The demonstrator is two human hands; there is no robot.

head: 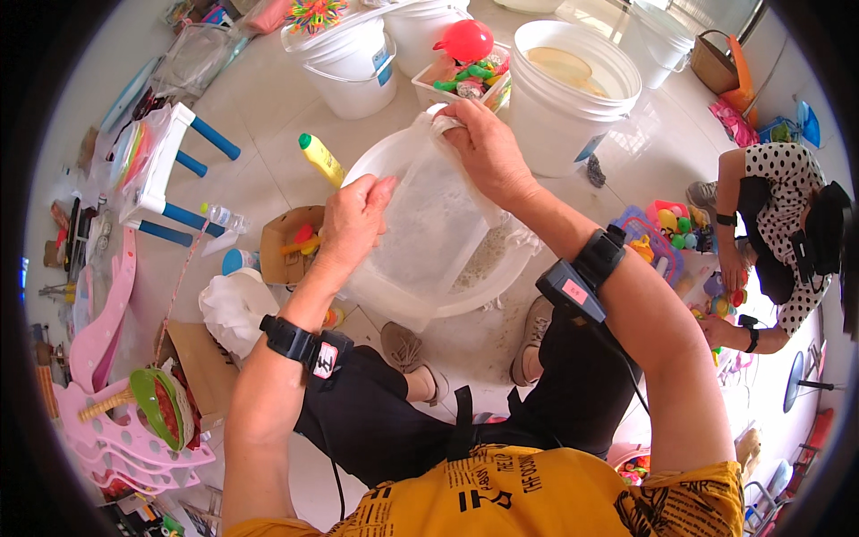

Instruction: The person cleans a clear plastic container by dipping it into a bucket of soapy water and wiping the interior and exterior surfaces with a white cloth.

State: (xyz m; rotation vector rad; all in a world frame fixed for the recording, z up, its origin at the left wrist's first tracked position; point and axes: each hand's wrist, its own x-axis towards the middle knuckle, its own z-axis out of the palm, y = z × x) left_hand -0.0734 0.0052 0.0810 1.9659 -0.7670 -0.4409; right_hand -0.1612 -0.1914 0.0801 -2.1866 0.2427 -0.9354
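Note:
Both my hands hold up a thin, translucent whitish sheet (429, 228), either cloth or plastic, over a round white basin (515, 285). My left hand (356, 218) pinches its left edge near the basin's left rim. At the upper edge, my right hand (484, 144) grips a bunched part of the sheet. Grey, foamy water (484, 258) shows in the basin beside the sheet's lower right side. White fabric with a ragged edge (523, 236) hangs over the basin's right rim.
Behind the basin stand a large white bucket (570, 127), a basket of toys (470, 80) and a lidded bucket (352, 80). A yellow bottle (322, 160) and a cardboard box (275, 252) are at left. Another person (782, 174) crouches among toys at right.

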